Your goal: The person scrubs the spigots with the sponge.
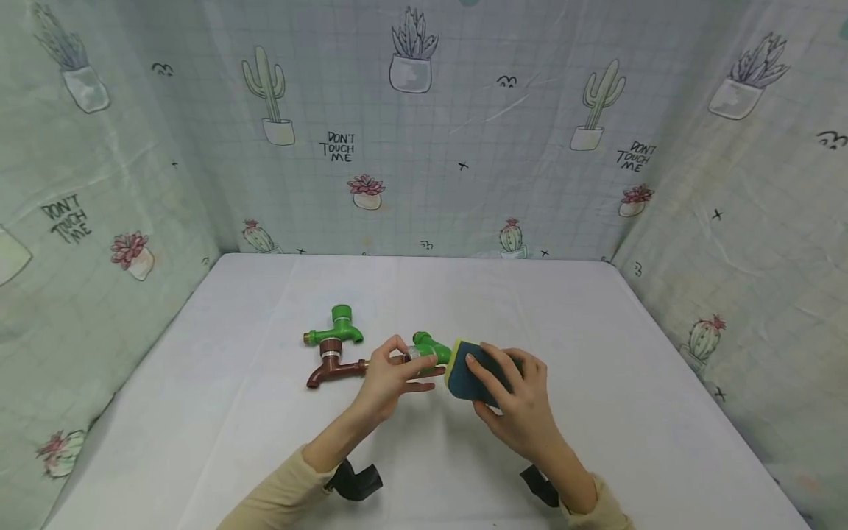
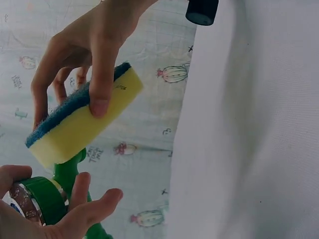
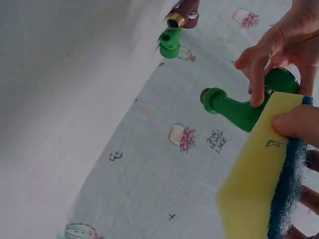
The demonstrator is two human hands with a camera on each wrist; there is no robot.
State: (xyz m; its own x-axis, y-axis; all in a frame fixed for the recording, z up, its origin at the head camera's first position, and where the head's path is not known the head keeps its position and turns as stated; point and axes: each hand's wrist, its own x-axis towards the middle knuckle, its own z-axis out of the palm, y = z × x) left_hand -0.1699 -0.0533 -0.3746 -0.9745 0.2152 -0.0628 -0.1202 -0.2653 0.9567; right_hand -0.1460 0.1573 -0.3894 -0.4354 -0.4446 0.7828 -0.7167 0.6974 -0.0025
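Note:
My left hand (image 1: 391, 375) grips a green plastic tap (image 1: 430, 347) by its round knob, thumb on one side and fingers on the other. In the right wrist view the threaded inlet of this tap (image 3: 214, 101) points away from the hand. A sponge (image 2: 82, 122), yellow with a dark blue scouring side, is in my right hand (image 1: 523, 405), pinched between thumb and fingers. Its yellow face is against or very close to the tap; exact contact is hidden. Part of the tap lies behind the sponge and the left fingers.
Left of my hands, a second green tap (image 1: 341, 324) and a brown tap (image 1: 331, 368) with a brass-coloured end lie on the white table (image 1: 199, 442). Black wrist mounts (image 1: 355, 482) show below both forearms. A cactus-print cloth (image 1: 464, 110) surrounds the table's back and sides.

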